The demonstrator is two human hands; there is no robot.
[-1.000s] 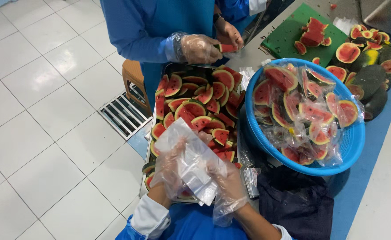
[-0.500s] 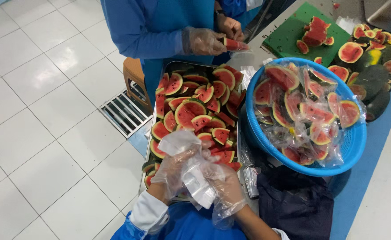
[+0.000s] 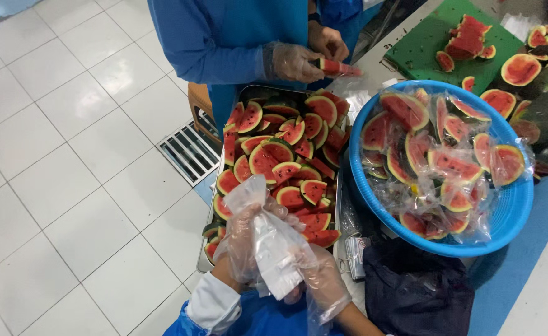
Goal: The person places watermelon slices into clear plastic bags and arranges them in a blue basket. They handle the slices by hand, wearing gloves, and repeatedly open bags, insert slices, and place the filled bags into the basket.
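Note:
My left hand (image 3: 244, 239) and my right hand (image 3: 323, 280), both in thin clear gloves, hold a clear plastic bag (image 3: 272, 246) between them at the near end of a metal tray (image 3: 213, 205). The tray is heaped with watermelon slices (image 3: 283, 155), red flesh with green rind. The bag looks empty, though its inside is hard to see. Across the tray a co-worker in blue stands, a gloved hand (image 3: 289, 61) holding a watermelon slice (image 3: 336, 67).
A blue plastic basket (image 3: 510, 214) to the right holds several bagged watermelon slices (image 3: 448, 162). Behind it a green cutting board (image 3: 432, 40) carries cut melon, with melon halves (image 3: 523, 68) beside it. A dark cloth (image 3: 417, 289) lies near me. A floor drain grate (image 3: 190, 149) sits left of the tray.
My hands have kept working the bag, pulling it lower and closer to me. The co-worker's gloved hand has stayed near the far end with a slice.

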